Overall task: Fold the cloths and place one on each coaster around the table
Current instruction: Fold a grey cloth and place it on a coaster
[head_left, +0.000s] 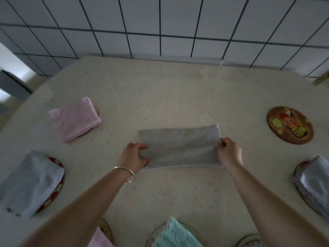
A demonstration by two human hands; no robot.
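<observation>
A grey cloth (179, 147), folded into a long strip, lies flat in the middle of the table. My left hand (133, 156) grips its left end and my right hand (229, 151) pinches its right end. A bare round coaster (290, 124) with a cartoon picture sits at the right. A folded pink cloth (74, 120) covers a coaster at the left. A folded pale blue cloth (30, 184) lies on a red-rimmed coaster (58, 175) at the near left. Another folded pale cloth (316, 182) rests on a coaster at the far right.
A turquoise cloth (174, 234) lies on a coaster at the near edge, with a pink cloth (99, 239) to its left. The table (178, 97) has a cream patterned cover. A tiled wall (160, 24) stands behind it. A wooden chair part (322, 78) shows at the right.
</observation>
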